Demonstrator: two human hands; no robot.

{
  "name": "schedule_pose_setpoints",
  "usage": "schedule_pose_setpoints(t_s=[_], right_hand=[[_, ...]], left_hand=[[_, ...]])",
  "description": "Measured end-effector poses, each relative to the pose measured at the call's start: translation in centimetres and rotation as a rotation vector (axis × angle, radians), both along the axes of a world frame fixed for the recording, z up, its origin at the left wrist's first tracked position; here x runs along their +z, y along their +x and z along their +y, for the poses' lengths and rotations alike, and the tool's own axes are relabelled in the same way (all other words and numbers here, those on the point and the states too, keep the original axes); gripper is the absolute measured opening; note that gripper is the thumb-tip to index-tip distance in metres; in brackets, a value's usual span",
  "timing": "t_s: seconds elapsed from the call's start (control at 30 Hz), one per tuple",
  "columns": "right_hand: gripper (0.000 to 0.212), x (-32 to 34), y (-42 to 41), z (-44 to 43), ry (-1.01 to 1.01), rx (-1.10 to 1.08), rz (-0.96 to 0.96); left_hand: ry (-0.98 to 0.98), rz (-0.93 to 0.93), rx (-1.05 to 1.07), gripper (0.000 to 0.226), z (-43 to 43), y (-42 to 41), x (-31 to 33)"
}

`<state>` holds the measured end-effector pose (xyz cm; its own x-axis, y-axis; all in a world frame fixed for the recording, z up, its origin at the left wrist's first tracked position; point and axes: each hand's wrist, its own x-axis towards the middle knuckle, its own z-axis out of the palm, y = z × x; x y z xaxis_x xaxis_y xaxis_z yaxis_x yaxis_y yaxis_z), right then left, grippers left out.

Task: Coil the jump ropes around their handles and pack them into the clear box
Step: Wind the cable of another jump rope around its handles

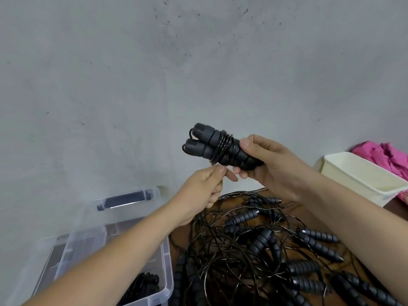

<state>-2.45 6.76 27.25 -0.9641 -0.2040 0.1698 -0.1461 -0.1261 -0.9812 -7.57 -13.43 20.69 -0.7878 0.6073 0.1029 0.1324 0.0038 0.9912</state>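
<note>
The pair of handles point(223, 146), a few turns of cord round them, sits clasped in the right hand point(271, 166) while the left hand point(203, 191) pinches the loose cord, with one bundle in the clear box point(164, 270) and a tangled heap point(265, 246) waiting on the tabletop point(395, 208).

A grey concrete wall point(154, 74) fills the space above and behind both hands, flecked with small dark specks. To the right of the right hand stands a cream plastic bin point(357, 175), open at the top. Just beyond it — at the far right edge — lies a crumpled pink cloth point(382, 153), with another scrap of pink showing below the bin's right corner.
</note>
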Motion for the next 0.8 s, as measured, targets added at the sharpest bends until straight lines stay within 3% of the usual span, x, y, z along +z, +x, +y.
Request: schedule_pose_setpoints(t_s=[0.1,0.33,0.57,0.7,0.8], right_hand=[[0.025,-0.3,-0.9,0.1,0.113,-0.127,0.038],[0.030,-1.0,-3.3,1.3,0.295,-0.252,0.102],[0.020,-1.8,-4.8,0.3,0.909,-0.225,0.261],[0.023,-2.2,-4.7,1.7,0.834,-0.073,0.215],[0.032,-2.3,-4.2,2.9,0.716,0.079,0.157]], left_hand=[[-0.096,0.083,0.066,0.044,-0.6,0.1,-0.5],[-0.316,0.239,0.137,0.032,-3.0,0.7,-0.2],[-0.372,0.393,0.140,0.028,-3.1,0.1,4.6],[-0.269,0.449,0.296,0.031,-3.2,-2.7,6.5],[-0.278,0.462,0.286,0.030,-2.5,-4.1,6.5]])
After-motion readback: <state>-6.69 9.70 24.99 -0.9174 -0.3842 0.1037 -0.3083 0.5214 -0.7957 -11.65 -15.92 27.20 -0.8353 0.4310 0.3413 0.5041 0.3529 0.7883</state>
